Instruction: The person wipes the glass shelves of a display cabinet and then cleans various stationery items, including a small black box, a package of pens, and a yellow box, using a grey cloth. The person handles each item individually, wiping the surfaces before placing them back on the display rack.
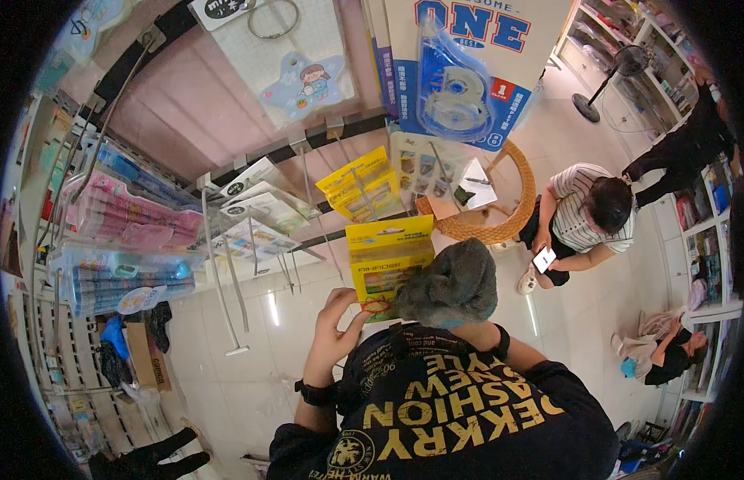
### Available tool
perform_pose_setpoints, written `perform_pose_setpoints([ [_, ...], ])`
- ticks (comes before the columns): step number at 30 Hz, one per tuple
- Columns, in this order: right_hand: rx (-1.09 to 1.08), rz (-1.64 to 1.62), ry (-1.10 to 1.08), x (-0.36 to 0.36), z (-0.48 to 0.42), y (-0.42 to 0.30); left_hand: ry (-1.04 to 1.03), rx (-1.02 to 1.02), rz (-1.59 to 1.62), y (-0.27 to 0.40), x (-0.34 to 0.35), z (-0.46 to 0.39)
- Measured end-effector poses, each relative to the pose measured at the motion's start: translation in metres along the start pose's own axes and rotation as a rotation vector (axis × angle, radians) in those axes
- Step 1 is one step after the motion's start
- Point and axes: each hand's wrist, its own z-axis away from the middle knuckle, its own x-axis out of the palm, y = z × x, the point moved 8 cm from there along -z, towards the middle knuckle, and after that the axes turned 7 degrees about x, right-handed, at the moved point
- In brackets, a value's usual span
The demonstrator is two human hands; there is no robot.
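My left hand pinches the lower left corner of a yellow hanging-card box between thumb and fingers. The box has a hang slot at its top, a window in its front and printed writing. A rumpled dark grey cloth is bunched in my right hand. It lies against the right side of the box and covers part of the front. Most of my right fingers are hidden beneath the cloth. Similar yellow packs hang on a metal hook just beyond.
Bare metal hooks jut out at left, beside pink pencil packs and blue pencil packs. A correction-tape pack hangs close above. A wicker-rimmed table stands beyond. At right, a person holds a phone.
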Motion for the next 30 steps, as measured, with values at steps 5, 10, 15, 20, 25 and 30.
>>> perform_pose_setpoints([
  [5, 0.038, -0.192, -0.039, 0.006, 0.01, 0.012, -0.056, 0.043, -0.018, 0.014, 0.005, -0.008],
  [10, 0.246, -0.244, -0.152, 0.022, 0.002, -0.003, 0.003, -0.066, 0.084, 0.012, 0.0, -0.012],
  [15, -0.04, 0.423, -0.126, 0.017, -0.006, -0.039, 0.269, 0.29, -0.048, 0.057, -0.013, -0.022],
  [20, 0.036, 0.293, -0.03, 0.002, -0.016, -0.061, 0.257, 0.474, -0.475, 0.082, -0.013, -0.025],
  [25, 0.092, 0.089, 0.121, 0.002, -0.035, -0.077, 0.203, 0.452, -0.655, 0.079, -0.006, -0.023],
  [30, 0.098, -0.068, 0.255, 0.013, -0.046, -0.082, 0.191, 0.508, -0.733, 0.082, 0.004, -0.023],
])
